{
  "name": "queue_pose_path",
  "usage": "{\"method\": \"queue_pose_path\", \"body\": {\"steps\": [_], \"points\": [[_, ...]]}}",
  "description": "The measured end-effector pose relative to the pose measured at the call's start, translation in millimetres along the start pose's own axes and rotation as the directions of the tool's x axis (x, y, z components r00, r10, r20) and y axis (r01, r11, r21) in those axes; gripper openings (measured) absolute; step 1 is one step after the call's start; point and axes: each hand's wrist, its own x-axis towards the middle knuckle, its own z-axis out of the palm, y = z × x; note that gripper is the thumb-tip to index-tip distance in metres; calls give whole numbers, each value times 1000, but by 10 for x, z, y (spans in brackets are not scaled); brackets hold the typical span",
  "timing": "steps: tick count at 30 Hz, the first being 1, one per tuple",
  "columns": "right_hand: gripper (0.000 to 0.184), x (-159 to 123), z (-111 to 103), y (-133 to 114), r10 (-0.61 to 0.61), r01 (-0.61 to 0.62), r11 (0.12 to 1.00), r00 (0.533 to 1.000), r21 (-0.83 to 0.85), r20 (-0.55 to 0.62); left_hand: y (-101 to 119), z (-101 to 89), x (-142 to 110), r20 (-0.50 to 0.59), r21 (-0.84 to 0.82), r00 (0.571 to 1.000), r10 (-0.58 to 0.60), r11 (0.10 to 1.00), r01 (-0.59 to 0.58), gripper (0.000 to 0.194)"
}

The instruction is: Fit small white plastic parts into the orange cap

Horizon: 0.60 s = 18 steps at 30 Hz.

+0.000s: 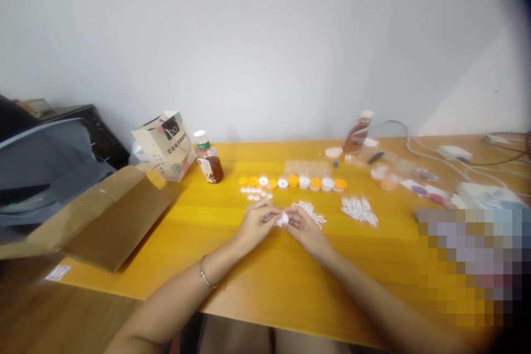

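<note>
Pinching a small white piece (pixel 284 219) between left-hand fingers (pixel 265 211) and right-hand fingers (pixel 297 218), both curled nearly closed, over the yellow desk (pixel 178 243).

An ordinary indoor room, a home or a small office (which of the two cannot be told), with a wooden table (pixel 186 227) serving as a bench for handwork. The table stands along a plain white wall (pixel 265 50). Small round orange and white pots (pixel 316 183) line up across the table, near loose piles of small white pieces (pixel 359 210). Drink bottles (pixel 211 168) stand toward the table's back, cables (pixel 409 141) trail over its right end, and a cardboard box (pixel 120 227) sits open at its left. Brown floor (pixel 62 315) shows below the table's left edge.
</note>
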Motion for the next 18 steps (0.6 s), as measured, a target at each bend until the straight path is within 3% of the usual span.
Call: {"method": "queue_pose_path", "body": {"steps": [11,18], "points": [[23,1,-4,11,4,-4,1000,1000,2,-5,-9,1,7,-9,-28,999,-31,999,31,11],[23,-6,3,-22,-2,2,1000,1000,0,0,23,-28,31,-68,-3,996,-62,998,62,9]]}}
